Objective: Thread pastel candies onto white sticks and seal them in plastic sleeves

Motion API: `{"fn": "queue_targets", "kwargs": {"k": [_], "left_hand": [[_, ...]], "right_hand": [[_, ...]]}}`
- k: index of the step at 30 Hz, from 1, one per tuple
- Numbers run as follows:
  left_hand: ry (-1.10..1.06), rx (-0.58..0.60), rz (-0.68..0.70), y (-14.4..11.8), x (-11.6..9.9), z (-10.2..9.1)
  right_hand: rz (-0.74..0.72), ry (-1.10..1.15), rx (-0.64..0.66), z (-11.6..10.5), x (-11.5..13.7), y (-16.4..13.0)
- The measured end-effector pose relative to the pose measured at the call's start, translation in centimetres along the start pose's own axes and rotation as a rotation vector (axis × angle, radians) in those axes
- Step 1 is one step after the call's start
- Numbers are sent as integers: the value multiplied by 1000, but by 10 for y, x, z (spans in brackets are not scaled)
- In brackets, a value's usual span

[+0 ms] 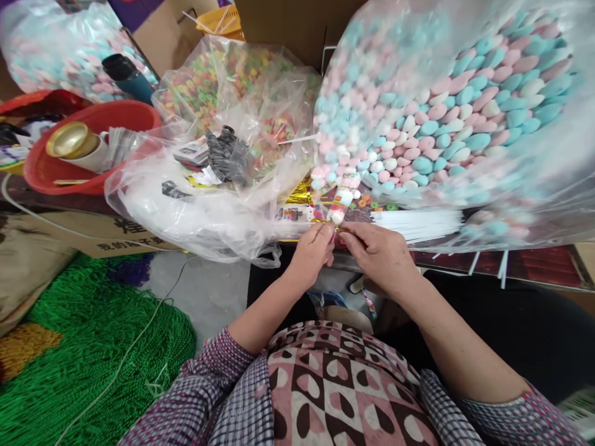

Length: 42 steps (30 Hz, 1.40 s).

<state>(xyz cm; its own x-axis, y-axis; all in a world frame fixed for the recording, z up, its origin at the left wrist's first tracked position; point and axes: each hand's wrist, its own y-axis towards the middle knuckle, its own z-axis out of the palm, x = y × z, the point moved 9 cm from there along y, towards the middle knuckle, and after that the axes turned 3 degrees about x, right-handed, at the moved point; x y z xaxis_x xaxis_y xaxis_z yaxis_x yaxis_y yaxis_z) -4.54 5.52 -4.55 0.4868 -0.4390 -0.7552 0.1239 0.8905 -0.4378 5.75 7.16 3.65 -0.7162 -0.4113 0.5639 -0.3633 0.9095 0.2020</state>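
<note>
I note the largest item first: a clear bag of pink, white and blue sweets slumped over the right of the tabletop, with a second clear bag of coloured ring sweets behind centre and a red basin to the left. A sheaf of white sticks lies just beside the work.

The item in hand is a small skewer of sweets, standing at the near edge of the tabletop, with a thin gold twist tie across its base. In my judgement the tie should be kept taut and close under the lowest sweet, both ends turned evenly, the stick held from rotating.

My left hand is closed to a pinch on the tie's left end. My right hand is likewise curled, fingertips pinching at the skewer's base; which strand it grips I cannot tell.
</note>
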Motion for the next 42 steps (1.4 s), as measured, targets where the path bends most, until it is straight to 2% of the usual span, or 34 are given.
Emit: {"fn": "queue_targets", "kwargs": {"k": [3,5,7,9,13,17,21,24,27,29,33,35,37,42], "left_hand": [[20,99,78,-1,-10,11],[-10,149,60,-1,-10,16],[-56,196,25,-2,-6,21],[-91,247,-17,-5,-2,27],[-131,326,-100,-12,6,35],[-157,414,-247,-21,14,42],[-198,542,-398,-33,23,53],[-248,587,-419,-36,26,57],[-254,558,-388,-34,27,58],[-242,486,-344,-30,25,56],[-219,311,-238,-19,19,48],[-220,262,-188,-15,18,44],[-222,241,-148,-12,17,41],[-169,242,-54,-8,11,36]], "right_hand": [[202,452,-86,0,-20,-8],[338,707,-95,8,-31,-14],[432,851,-106,15,-37,-18],[480,891,-108,18,-42,-20],[479,898,-31,25,-45,-19],[397,1019,63,26,-40,-19],[323,1145,220,32,-38,-22],[355,1205,182,36,-49,-25],[383,1169,16,35,-61,-25],[383,1072,-87,30,-63,-25],[287,659,-259,4,-49,-27],[198,452,-292,-7,-34,-27],[139,365,-292,-10,-25,-27],[151,459,-256,-2,-30,-25]]}}
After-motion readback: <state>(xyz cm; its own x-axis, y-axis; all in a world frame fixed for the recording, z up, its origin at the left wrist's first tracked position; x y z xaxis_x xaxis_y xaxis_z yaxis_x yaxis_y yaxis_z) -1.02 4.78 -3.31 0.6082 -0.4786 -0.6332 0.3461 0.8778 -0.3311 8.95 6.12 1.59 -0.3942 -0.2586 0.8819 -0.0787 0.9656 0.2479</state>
